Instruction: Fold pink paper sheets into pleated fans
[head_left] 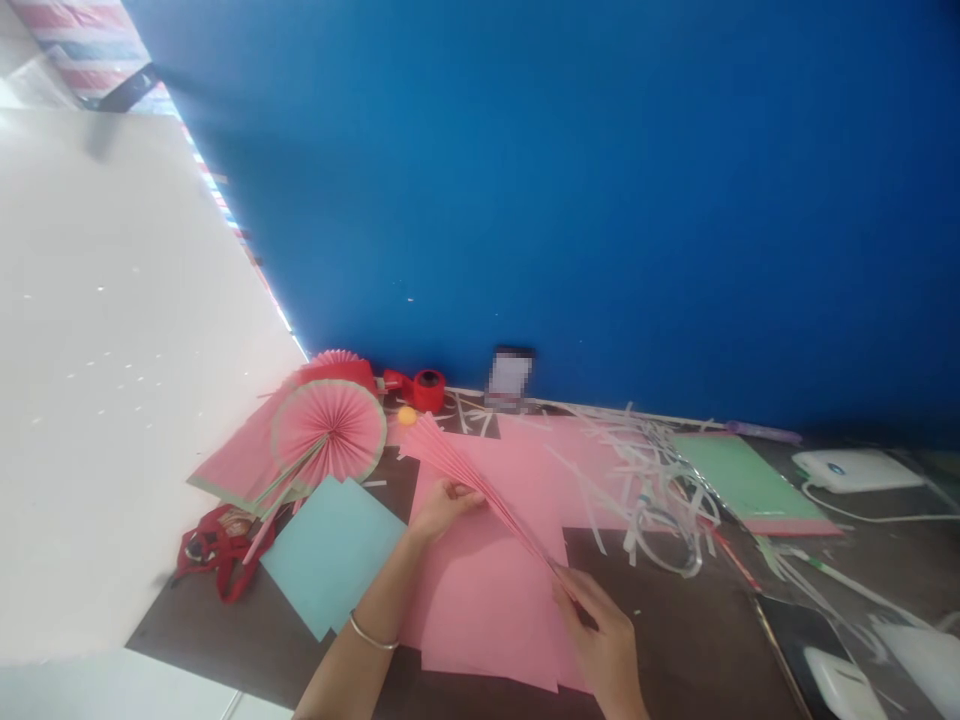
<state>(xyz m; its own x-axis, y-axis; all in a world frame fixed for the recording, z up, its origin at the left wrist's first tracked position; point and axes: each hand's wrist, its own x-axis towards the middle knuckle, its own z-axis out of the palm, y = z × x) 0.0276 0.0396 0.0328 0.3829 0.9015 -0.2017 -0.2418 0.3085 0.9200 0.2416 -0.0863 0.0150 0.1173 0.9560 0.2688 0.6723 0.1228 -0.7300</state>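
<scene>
On top of the pink sheets (487, 600), which lie flat and overlapping on the desk (675, 640), is the pleated pink paper (448, 455), folded into a narrow bundle. The bundle runs diagonally across the pink sheets; its far end is spread slightly wider, and its near end is narrow, close to their right edge.

The right hand (596, 625), above the right edge of the pink sheets, is closed in a pinch, with thumb and fingers holding the near end of the bundle. The left hand (446, 507), above the left part of the pink sheets, is partly curled, with its fingertips at the side of the bundle. Whether the left hand grips the bundle or only steadies it cannot be determined. A bangle (373, 635) is on the left wrist.

Items left of the pink sheets:
- Light blue sheets (337, 545), just beside them.
- A round pink fan (349, 425) with a pale green rim, toward the far side.
- Red straps (232, 570), well apart from them.

Items beyond the far edge of the pink sheets:
- A roll of red tape (429, 391).
- A blue wall (562, 200).

A yellow round item (406, 415) is near their far left corner.

Items right of the pink sheets:
- White strips (622, 450), loosely tangled, partly overlying their far right part.
- A green sheet (750, 480), farther right.
- A white device (859, 470) with a cable, well apart from them.
</scene>
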